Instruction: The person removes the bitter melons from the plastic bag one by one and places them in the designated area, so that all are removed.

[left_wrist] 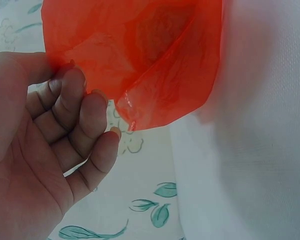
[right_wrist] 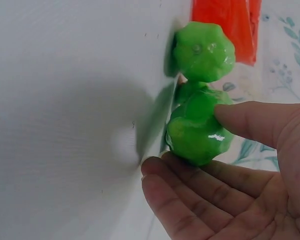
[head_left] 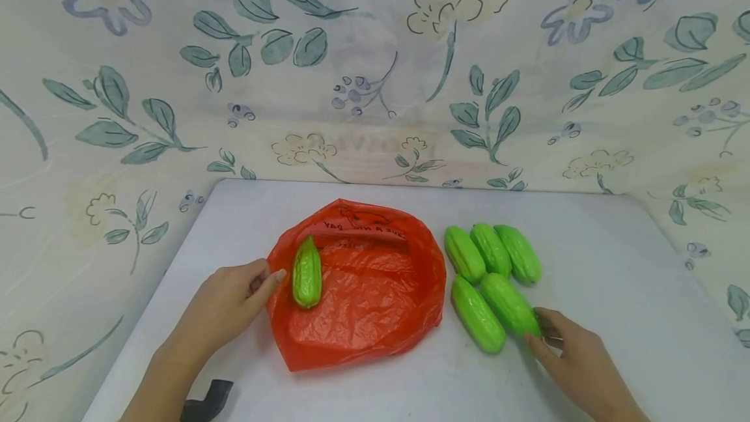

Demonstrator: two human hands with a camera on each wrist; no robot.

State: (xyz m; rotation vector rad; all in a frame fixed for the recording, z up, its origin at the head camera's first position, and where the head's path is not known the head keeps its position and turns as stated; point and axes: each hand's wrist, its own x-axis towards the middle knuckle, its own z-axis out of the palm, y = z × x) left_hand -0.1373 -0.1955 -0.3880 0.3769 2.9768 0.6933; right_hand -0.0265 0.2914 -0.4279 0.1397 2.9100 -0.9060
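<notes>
A red plastic bag [head_left: 357, 318] lies with its mouth spread wide on the white table. One green cucumber [head_left: 307, 275], glossy and ridged, is inside it near the left side. My left hand [head_left: 234, 301] pinches the bag's left rim between thumb and fingers; the left wrist view shows the red plastic [left_wrist: 140, 50] at the fingertips. To the right of the bag, my right hand [head_left: 577, 357] holds the near end of another cucumber [head_left: 510, 305]. In the right wrist view the thumb is on one side of that cucumber [right_wrist: 197, 132] and the fingers are on the other.
Several more cucumbers lie close together right of the bag, among them one beside the held one [head_left: 477, 314] and a back one [head_left: 518, 254]. A black curved object [head_left: 208, 402] shows by my left forearm. Floral cloth [head_left: 375, 83] hangs behind the table [head_left: 609, 246].
</notes>
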